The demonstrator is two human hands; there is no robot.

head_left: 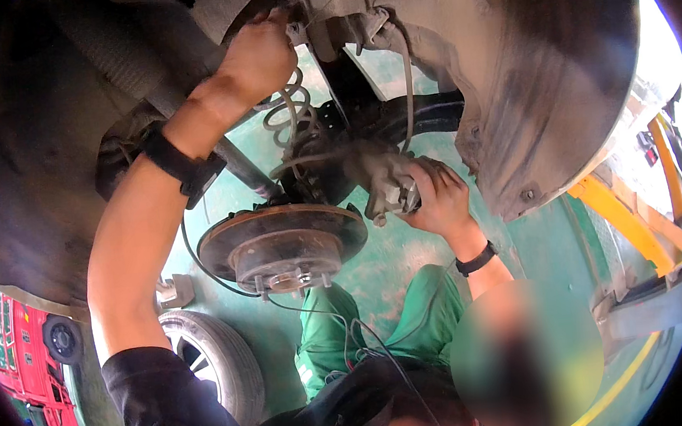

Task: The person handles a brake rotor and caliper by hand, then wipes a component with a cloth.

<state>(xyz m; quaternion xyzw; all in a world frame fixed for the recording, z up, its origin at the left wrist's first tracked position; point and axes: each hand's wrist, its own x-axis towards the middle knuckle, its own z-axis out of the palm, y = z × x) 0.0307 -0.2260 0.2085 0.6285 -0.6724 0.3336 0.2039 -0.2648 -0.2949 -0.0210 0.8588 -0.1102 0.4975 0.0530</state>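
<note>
High in the wheel arch, my left hand is closed beside a metal bracket and a thin wire. Its fingertips are turned away, so what they grip is hidden. My right hand is wrapped round a brake caliper, which is off to the right of the brake disc. A brake hose hangs down from the arch above the caliper. Wheel studs stick out of the hub at the disc's lower side. Behind my left wrist are a coil spring and a shock absorber.
A wheel with its tyre lies on the green floor at the lower left. Yellow lift parts stand at the right. Far left is a red vehicle. A thin cable runs below the disc, over my green trousers.
</note>
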